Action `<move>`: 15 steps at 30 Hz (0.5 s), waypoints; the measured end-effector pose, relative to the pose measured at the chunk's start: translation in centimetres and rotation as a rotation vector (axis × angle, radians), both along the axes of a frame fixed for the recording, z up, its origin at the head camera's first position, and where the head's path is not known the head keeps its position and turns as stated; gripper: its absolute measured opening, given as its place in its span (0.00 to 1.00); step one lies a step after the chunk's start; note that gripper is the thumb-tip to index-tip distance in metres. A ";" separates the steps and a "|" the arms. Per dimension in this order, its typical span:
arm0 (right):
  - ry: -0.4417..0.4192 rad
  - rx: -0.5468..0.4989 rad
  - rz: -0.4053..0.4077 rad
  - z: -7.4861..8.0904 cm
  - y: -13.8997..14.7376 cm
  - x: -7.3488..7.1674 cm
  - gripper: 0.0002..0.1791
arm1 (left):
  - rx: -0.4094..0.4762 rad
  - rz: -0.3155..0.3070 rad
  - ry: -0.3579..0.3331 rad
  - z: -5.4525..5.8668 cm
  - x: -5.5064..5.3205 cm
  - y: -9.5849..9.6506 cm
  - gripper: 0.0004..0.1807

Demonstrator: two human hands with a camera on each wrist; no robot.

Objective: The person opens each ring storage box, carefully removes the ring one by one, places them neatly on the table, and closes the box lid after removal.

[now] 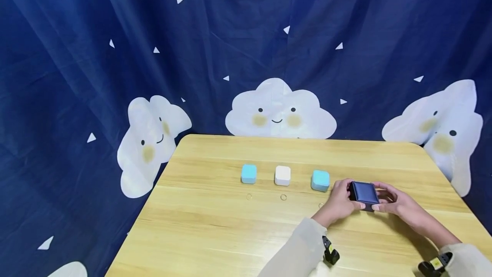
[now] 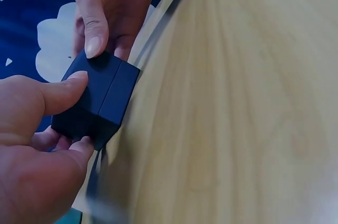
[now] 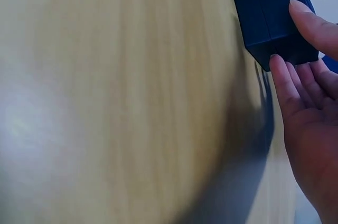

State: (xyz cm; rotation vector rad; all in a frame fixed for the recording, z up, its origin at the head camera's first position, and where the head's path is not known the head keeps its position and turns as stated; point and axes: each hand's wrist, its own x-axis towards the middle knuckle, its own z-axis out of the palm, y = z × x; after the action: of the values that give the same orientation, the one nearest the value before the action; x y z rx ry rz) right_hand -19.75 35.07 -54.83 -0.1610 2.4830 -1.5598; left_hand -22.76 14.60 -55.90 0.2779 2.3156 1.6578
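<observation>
A small dark blue jewelry box (image 1: 365, 193) is held between both hands at the right side of the table. My left hand (image 1: 340, 200) grips its left side, with the thumb on the near face and the fingers around the side. From the right, my right hand (image 1: 396, 201) holds the opposite side the same way. In the left wrist view a thin seam runs around the closed box (image 2: 97, 94). The right wrist view has the box (image 3: 264, 15) close over the table, with the fingertips at its lower edge.
Left of the hands stand a blue cube-like box (image 1: 320, 180), a white one (image 1: 282, 175) and another blue one (image 1: 248, 174) in a row. Thin rings (image 1: 283, 197) lie before them on the wooden table (image 1: 200, 217). A dark blue cloud-print curtain (image 1: 246, 54) hangs behind.
</observation>
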 end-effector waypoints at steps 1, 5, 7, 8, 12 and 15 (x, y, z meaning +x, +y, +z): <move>0.008 0.006 0.002 0.1 0.1 -0.2 0.41 | -0.004 0.004 0.000 0.0 -0.1 0.1 0.40; 0.042 0.038 0.013 0.2 0.3 -0.7 0.42 | -0.012 0.014 -0.007 0.1 -0.5 0.5 0.41; 0.048 0.044 0.013 0.2 0.4 -0.9 0.42 | -0.017 0.015 -0.005 0.2 -0.7 0.7 0.40; 0.048 0.047 0.013 0.2 0.4 -1.1 0.42 | -0.014 0.018 -0.006 0.3 -0.8 0.7 0.40; 0.044 0.053 0.010 0.1 0.7 -1.6 0.43 | -0.019 0.021 0.012 0.3 -1.2 1.0 0.39; 0.043 0.050 0.016 0.0 0.9 -2.0 0.44 | -0.020 0.022 0.028 0.2 -1.5 1.2 0.37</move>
State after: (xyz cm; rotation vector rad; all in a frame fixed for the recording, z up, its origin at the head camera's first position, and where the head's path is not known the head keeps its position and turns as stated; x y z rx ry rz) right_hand -21.77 35.94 -54.81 -0.2077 2.5442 -1.5017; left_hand -24.28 15.76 -55.73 0.2742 2.3629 1.6500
